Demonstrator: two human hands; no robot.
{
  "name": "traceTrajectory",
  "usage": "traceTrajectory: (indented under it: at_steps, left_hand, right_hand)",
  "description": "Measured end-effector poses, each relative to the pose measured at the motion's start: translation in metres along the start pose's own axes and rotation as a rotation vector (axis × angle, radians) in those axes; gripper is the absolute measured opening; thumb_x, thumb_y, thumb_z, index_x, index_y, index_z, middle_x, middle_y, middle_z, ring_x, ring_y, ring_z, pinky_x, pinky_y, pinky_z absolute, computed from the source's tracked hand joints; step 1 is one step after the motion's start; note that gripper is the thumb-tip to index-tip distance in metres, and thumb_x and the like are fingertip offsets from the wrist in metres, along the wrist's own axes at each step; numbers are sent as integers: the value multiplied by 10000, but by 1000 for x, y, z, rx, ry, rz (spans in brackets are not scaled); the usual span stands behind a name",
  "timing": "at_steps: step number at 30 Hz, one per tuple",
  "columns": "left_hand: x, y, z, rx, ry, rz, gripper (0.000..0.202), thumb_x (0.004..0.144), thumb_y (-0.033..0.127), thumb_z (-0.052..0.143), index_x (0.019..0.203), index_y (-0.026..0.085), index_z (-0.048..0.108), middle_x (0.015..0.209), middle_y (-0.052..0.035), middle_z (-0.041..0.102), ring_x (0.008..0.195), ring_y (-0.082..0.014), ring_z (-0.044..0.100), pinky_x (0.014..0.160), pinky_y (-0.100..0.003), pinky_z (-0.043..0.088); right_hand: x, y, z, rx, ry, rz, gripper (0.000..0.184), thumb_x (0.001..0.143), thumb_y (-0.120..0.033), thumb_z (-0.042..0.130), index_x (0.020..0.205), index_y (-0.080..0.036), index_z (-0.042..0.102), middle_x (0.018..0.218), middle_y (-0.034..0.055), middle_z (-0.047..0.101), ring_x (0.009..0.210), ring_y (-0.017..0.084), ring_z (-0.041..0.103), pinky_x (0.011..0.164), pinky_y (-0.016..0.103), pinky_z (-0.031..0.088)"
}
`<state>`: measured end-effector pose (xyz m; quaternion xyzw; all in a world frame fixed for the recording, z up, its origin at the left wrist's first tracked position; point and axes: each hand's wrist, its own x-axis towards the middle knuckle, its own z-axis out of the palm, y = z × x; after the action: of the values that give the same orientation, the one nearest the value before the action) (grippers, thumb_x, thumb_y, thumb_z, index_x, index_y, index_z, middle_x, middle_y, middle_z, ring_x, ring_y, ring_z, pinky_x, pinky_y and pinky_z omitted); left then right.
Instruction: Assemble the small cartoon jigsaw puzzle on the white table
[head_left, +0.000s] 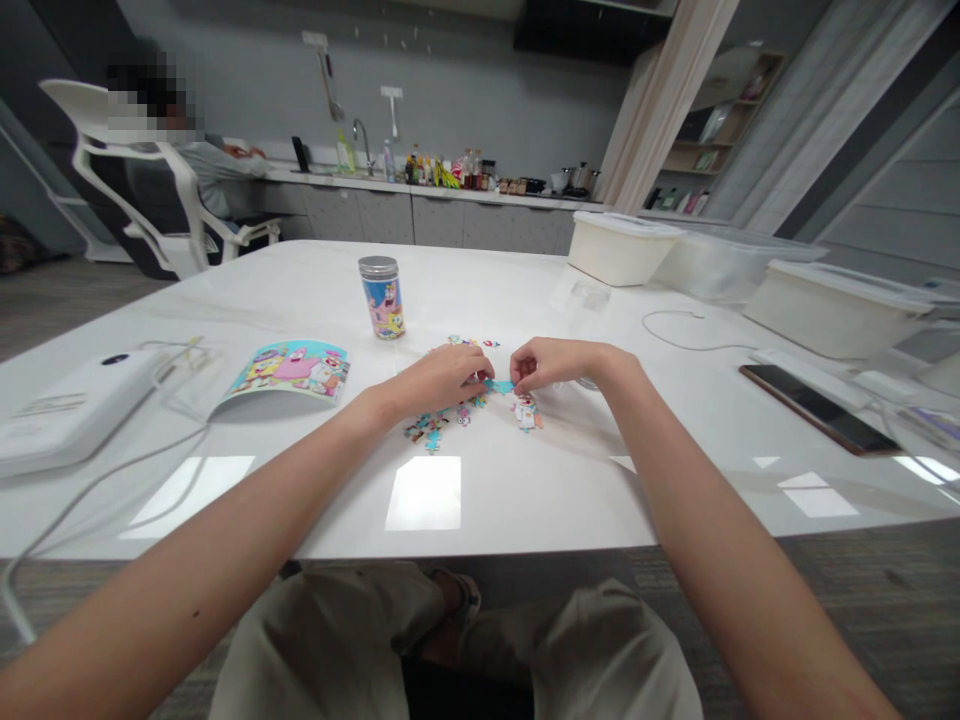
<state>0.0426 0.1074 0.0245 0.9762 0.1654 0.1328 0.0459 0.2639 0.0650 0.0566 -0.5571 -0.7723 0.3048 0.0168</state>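
Note:
Both my hands rest on a white table (525,480) over a scatter of small cartoon puzzle pieces (435,425). My left hand (442,378) has its fingers curled and pinched on a light-blue puzzle piece (499,386). My right hand (551,362) is curled too, its fingertips pinching the same blue piece from the other side. More loose pieces (527,412) lie just below my right hand and a few (472,343) lie beyond my fingers.
A puzzle jar (382,297) with a metal lid stands behind my hands. A cartoon picture sheet (292,368) lies left. White device with cable (67,410) far left; phone (817,408) and white tubs (622,248) right. A person sits at the back left counter.

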Motion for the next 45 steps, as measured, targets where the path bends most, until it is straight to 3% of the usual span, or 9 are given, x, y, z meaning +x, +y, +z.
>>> traceTrajectory:
  at_steps: [9,15,35,45]
  left_hand:
    - [0,-1,0,-13,17,68,256,900,195,506,1089,188,678,1052,-84,668,938,-184,612,832,-301,441]
    - [-3,-5,-7,-87,-12,206,223,897,211,532,996,230,731,1050,-56,706,914,-169,635,857,-298,452]
    - [-4,-3,-7,-59,-29,234,222,892,214,522,996,208,717,1081,-55,710,945,-164,644,890,-302,453]
    - [-6,-1,-12,58,-24,173,226,912,248,484,1060,182,642,1089,-78,670,977,-178,612,871,-306,423]
  right_hand:
    - [2,4,0,14,-7,-13,192,680,-345,667,796,-192,662,792,42,693,738,175,581,638,281,402]
    - [1,0,0,12,-6,-6,176,678,-328,661,781,-187,650,760,36,675,710,165,559,643,280,406]
    - [-2,-3,0,7,-21,14,193,680,-337,649,793,-182,628,775,37,645,711,160,522,636,274,375]
    - [-4,-12,-2,-62,149,43,131,771,-231,474,663,-167,515,693,34,566,631,136,463,615,269,336]
